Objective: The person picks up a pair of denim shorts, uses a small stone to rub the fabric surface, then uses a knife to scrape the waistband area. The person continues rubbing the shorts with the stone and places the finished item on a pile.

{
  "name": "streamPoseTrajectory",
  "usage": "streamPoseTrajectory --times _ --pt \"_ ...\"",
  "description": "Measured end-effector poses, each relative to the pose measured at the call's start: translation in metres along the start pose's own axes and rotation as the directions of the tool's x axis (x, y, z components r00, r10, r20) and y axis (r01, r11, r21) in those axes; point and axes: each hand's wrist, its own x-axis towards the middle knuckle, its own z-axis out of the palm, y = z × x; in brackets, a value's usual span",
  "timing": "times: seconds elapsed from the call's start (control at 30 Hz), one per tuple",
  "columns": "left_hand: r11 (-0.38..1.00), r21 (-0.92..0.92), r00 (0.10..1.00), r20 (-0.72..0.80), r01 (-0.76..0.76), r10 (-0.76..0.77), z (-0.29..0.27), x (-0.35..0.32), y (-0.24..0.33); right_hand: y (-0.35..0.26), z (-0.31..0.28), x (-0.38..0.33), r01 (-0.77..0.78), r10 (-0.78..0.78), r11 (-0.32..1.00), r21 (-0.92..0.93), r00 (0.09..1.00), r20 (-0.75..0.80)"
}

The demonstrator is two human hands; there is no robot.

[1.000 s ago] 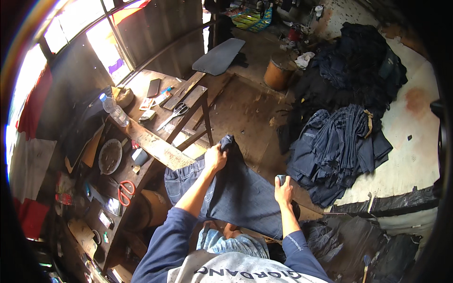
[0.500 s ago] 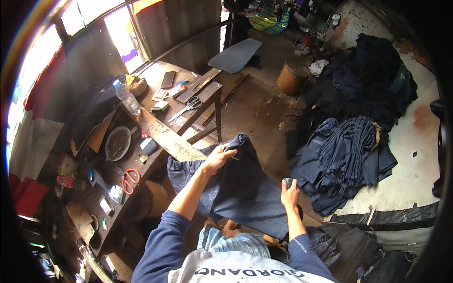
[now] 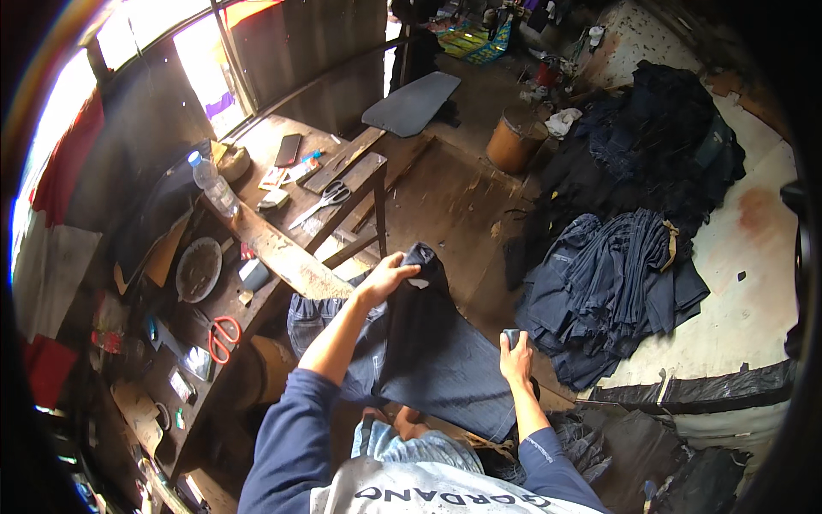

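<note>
A pair of dark blue denim trousers [image 3: 445, 360] is stretched out before me, with its waistband [image 3: 308, 319] hanging at the left over the edge of a wooden bench. My left hand [image 3: 384, 281] is closed on a bunched upper part of the denim, where a small pale patch shows by the fingers. Close to the trousers' right end, my right hand [image 3: 516, 361] is closed around a small blue-grey block [image 3: 511, 337]. Its exact kind is too small to make out.
The wooden bench [image 3: 295, 265] at left carries red-handled scissors [image 3: 224, 339], grey scissors [image 3: 330, 199], a water bottle [image 3: 212, 184] and a round dish [image 3: 199, 269]. Folded denim [image 3: 608, 287] lies stacked at right before a dark cloth heap [image 3: 651, 146]. A brown bucket [image 3: 515, 141] stands farther back.
The whole view has shifted slightly, so the surroundings sit farther left. Both hands keep their holds. A pale patch now shows on the denim beside my left fingers.
</note>
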Motion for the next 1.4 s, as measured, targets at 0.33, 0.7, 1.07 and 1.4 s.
streamPoseTrajectory --times 0.33,0.7,1.07,1.4 --pt "0.383 0.900 0.882 -0.342 0.208 0.324 0.025 -0.029 -0.042 0.003 -0.002 -0.002 -0.035 0.035 0.999 -0.008 0.999 0.007" --pt "0.983 0.145 0.993 0.030 0.110 -0.116 0.001 0.011 -0.024 -0.010 -0.004 -0.003 -0.128 0.128 0.992 -0.015 0.992 0.022" --pt "0.641 0.763 0.996 -0.076 0.081 -0.035 0.020 -0.047 0.002 0.065 -0.028 -0.014 -0.013 0.009 0.998 -0.062 0.998 -0.058" --pt "0.521 0.846 0.966 -0.215 0.112 0.142 0.068 -0.070 -0.015 0.185 -0.046 -0.024 0.033 -0.038 0.990 -0.137 0.998 -0.039"
